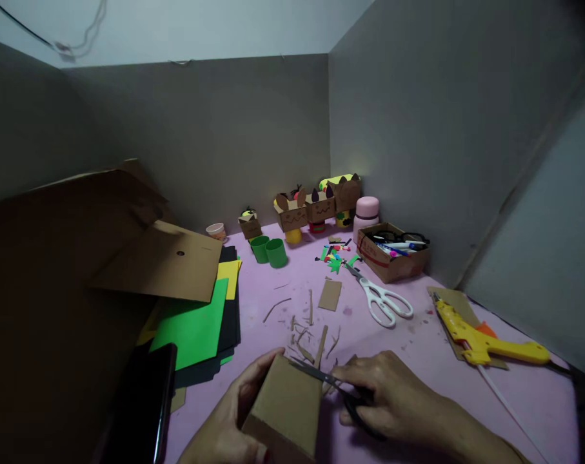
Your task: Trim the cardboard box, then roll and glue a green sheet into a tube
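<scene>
A small brown cardboard box (288, 403) is tilted near the front of the pink table, and my left hand (229, 412) is closed around its left side. My right hand (379, 393) grips black-handled scissors (357, 409). Their blades lie at the box's far top edge, where a narrow cardboard strip (322, 347) sticks out; whether the blades are cutting it I cannot tell. Thin cardboard scraps (299, 335) are scattered just beyond the box. A small flat cardboard piece (329, 294) lies farther back.
White-handled scissors (382, 299) and a yellow glue gun (485, 341) lie on the right. Colored sheets (195, 328), a phone (144, 406) and a large carton (55, 290) are left. Green paper rolls (275, 253), cardboard animal figures (292, 216) and a pen box (393, 258) stand behind.
</scene>
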Demonstrator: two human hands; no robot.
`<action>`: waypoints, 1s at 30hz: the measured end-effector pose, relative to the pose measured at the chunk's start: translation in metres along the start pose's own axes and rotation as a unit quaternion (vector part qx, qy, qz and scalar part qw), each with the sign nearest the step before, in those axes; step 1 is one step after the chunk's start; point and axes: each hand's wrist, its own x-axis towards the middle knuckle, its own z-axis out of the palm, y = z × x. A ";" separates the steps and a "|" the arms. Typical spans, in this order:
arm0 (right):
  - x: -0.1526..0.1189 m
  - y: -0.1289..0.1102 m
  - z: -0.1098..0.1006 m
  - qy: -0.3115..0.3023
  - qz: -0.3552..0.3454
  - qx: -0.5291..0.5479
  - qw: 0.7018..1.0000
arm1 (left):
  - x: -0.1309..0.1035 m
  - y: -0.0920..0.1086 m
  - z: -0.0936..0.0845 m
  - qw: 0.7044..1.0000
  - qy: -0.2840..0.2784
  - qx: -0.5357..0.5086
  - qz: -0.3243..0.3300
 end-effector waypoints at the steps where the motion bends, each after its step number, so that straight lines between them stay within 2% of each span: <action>1: 0.000 0.000 0.000 0.001 -0.003 0.001 1.000 | 0.000 0.000 0.000 1.000 -0.002 -0.001 -0.001; 14: -0.001 0.000 0.003 0.005 -0.023 0.021 0.999 | 0.002 0.005 0.002 0.999 -0.012 -0.051 -0.001; 24: -0.001 -0.001 0.002 0.009 -0.019 -0.006 1.000 | 0.003 0.003 0.003 0.999 -0.012 -0.042 0.006; 30: -0.001 0.001 0.004 0.019 -0.028 0.018 0.999 | 0.001 0.005 0.006 0.998 -0.015 -0.055 0.006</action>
